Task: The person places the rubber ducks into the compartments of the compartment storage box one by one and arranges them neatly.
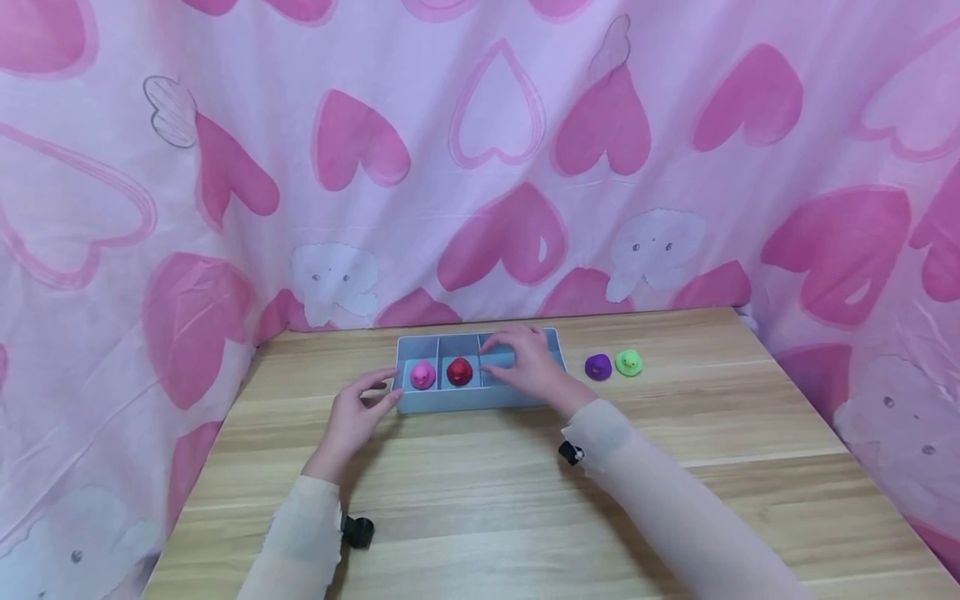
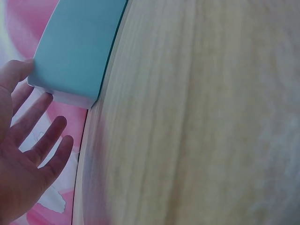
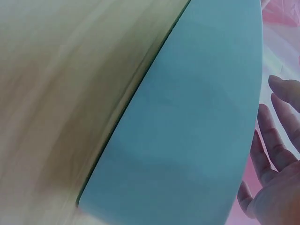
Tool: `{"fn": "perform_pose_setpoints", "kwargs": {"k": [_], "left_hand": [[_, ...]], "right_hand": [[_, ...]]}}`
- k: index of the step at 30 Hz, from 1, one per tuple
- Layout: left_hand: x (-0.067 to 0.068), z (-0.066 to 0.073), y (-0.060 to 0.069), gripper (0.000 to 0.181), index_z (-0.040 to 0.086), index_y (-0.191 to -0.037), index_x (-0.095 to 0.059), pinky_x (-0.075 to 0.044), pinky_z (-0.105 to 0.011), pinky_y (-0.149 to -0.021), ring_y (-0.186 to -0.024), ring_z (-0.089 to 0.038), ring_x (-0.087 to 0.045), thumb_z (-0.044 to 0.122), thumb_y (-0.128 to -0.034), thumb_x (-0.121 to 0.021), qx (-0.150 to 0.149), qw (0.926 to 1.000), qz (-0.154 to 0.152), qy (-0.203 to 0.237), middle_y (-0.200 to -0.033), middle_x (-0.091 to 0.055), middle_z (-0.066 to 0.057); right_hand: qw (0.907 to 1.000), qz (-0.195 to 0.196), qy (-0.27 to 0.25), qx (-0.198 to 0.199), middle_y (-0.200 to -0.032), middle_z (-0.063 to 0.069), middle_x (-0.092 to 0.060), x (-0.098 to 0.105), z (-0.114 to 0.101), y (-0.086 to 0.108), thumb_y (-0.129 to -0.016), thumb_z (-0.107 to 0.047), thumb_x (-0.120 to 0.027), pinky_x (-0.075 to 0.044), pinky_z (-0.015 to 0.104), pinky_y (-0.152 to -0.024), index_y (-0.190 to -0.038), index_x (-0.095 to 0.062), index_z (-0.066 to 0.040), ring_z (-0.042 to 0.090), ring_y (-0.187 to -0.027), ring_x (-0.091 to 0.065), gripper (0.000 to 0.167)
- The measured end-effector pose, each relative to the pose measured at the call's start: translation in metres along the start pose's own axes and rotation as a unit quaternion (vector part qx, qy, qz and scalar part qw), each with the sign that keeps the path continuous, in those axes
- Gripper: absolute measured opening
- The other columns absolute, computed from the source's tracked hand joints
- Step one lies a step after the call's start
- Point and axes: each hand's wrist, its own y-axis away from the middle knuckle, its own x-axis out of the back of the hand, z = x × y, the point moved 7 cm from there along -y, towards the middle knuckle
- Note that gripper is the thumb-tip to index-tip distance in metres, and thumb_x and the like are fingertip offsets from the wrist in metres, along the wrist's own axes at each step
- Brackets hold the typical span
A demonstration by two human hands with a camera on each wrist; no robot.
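Note:
A blue-grey divided box (image 1: 465,402) lies across the far part of the table. A pink toy duck (image 1: 422,375) sits in its leftmost compartment and a red toy duck (image 1: 459,372) in the one beside it. My left hand (image 1: 356,415) touches the box's left end with thumb and fingertips, the other fingers spread. My right hand (image 1: 527,364) is over the box's right part, thumb and fingers apart with nothing seen between them; it hides some of the compartments there. In the right wrist view, the fingers (image 3: 274,140) are spread beyond the box's front wall (image 3: 178,112).
To the right of the box, a purple toy duck (image 1: 597,367) and a green toy duck (image 1: 629,362) stand side by side on the wooden table (image 1: 480,500). A pink curtain with hearts (image 1: 360,142) hangs behind and along both sides.

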Motion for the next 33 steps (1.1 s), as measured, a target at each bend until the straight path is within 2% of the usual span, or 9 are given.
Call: {"fn": "perform_pose_setpoints", "kwargs": {"k": [5,11,18,26,29,31,33], "left_hand": [[0.000,0.001,-0.001,0.043,0.014,-0.139,-0.065,-0.056,-0.052,-0.105,-0.129,-0.035,-0.060,0.025,-0.0978,-0.074,-0.001,1.0000,0.000,-0.005,-0.145,-0.061,-0.010],[0.001,0.000,-0.001,0.045,0.014,-0.139,-0.065,-0.057,-0.052,-0.104,-0.129,-0.036,-0.060,0.029,-0.0976,-0.074,-0.003,1.0000,-0.002,-0.006,-0.146,-0.060,-0.010],[0.000,0.000,-0.001,0.045,0.014,-0.139,-0.065,-0.055,-0.053,-0.106,-0.130,-0.036,-0.058,0.029,-0.0976,-0.074,-0.005,1.0000,-0.007,-0.004,-0.146,-0.060,-0.010],[0.000,0.003,-0.004,0.045,0.013,-0.139,-0.065,-0.056,-0.053,-0.106,-0.130,-0.036,-0.059,0.030,-0.0977,-0.073,-0.019,0.9998,-0.006,-0.004,-0.145,-0.061,-0.010],[0.000,0.003,-0.003,0.045,0.012,-0.139,-0.065,-0.056,-0.054,-0.105,-0.129,-0.037,-0.059,0.029,-0.0978,-0.073,-0.022,0.9997,-0.006,-0.001,-0.145,-0.061,-0.011],[0.000,0.003,-0.002,0.044,0.012,-0.138,-0.066,-0.056,-0.054,-0.105,-0.129,-0.037,-0.059,0.028,-0.0978,-0.074,-0.021,0.9998,-0.005,0.001,-0.144,-0.061,-0.011],[0.000,0.003,-0.001,0.044,0.012,-0.138,-0.066,-0.056,-0.053,-0.105,-0.129,-0.037,-0.059,0.027,-0.0978,-0.074,-0.020,0.9998,-0.004,0.002,-0.144,-0.061,-0.011]], "right_hand": [[0.9998,0.015,-0.009,-0.001,-0.123,-0.003,-0.073,0.013,0.011,0.008,-0.089,-0.024,-0.084,-0.021,0.063,-0.123,-0.112,-0.076,-0.019,0.023,-0.128,-0.058,0.025],[0.9989,0.029,-0.027,-0.023,-0.119,-0.004,-0.073,0.029,0.022,0.019,-0.091,-0.023,-0.082,-0.025,0.056,-0.123,-0.116,-0.075,-0.017,0.022,-0.124,-0.059,0.027],[0.9971,0.051,-0.030,-0.047,-0.120,-0.001,-0.074,0.048,0.037,0.032,-0.090,-0.022,-0.082,-0.032,0.057,-0.119,-0.117,-0.074,-0.018,0.026,-0.122,-0.059,0.028],[0.9933,0.071,-0.044,-0.080,-0.122,0.000,-0.072,0.065,0.059,0.044,-0.091,-0.020,-0.081,-0.028,0.059,-0.120,-0.117,-0.073,-0.020,0.025,-0.124,-0.057,0.027],[0.9927,0.079,-0.044,-0.080,-0.123,0.001,-0.072,0.071,0.063,0.048,-0.091,-0.019,-0.081,-0.029,0.060,-0.119,-0.117,-0.073,-0.019,0.027,-0.125,-0.057,0.028],[0.9925,0.086,-0.046,-0.074,-0.123,0.004,-0.073,0.075,0.066,0.051,-0.091,-0.018,-0.081,-0.033,0.059,-0.117,-0.118,-0.073,-0.016,0.028,-0.124,-0.059,0.028],[0.9919,0.095,-0.049,-0.069,-0.123,0.006,-0.073,0.079,0.069,0.054,-0.091,-0.017,-0.080,-0.043,0.056,-0.114,-0.119,-0.073,-0.013,0.028,-0.124,-0.061,0.029]]}}
